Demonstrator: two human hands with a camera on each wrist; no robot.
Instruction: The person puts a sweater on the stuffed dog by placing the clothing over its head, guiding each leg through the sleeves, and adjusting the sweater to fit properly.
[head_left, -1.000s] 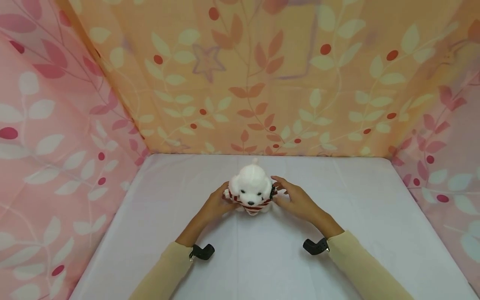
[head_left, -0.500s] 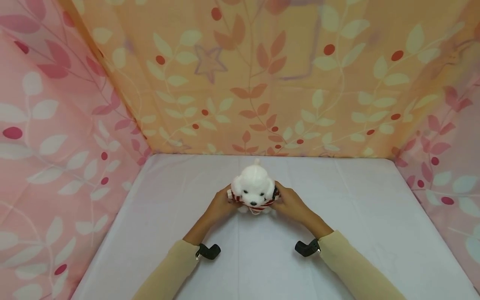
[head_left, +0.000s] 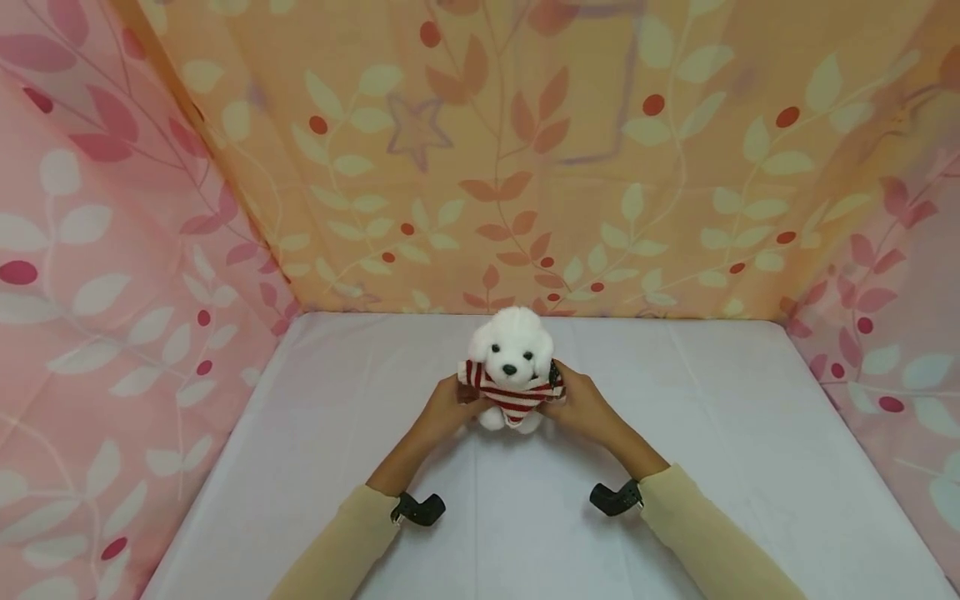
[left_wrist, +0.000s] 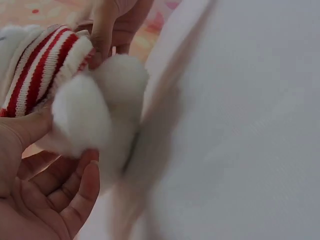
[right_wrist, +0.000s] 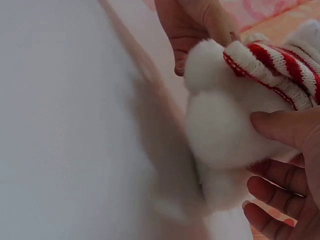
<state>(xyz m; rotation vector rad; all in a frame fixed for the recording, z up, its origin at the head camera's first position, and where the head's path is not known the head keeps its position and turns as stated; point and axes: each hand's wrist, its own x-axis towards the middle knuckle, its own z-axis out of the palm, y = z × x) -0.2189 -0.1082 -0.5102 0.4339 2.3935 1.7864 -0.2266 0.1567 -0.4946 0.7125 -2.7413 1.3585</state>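
Both hands gripped a white plush dog (head_left: 512, 367) in a red-striped sweater, upright over the white tablecloth (head_left: 750, 433) near the leaf-print backdrop (head_left: 525, 150): the left hand (head_left: 448, 406) and the right hand (head_left: 579, 403) curled round its flanks, thumbs pressing the fur

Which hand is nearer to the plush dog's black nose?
Neither clearly: left hand grips plush dog on its left side, right hand on its right, both below the nose.
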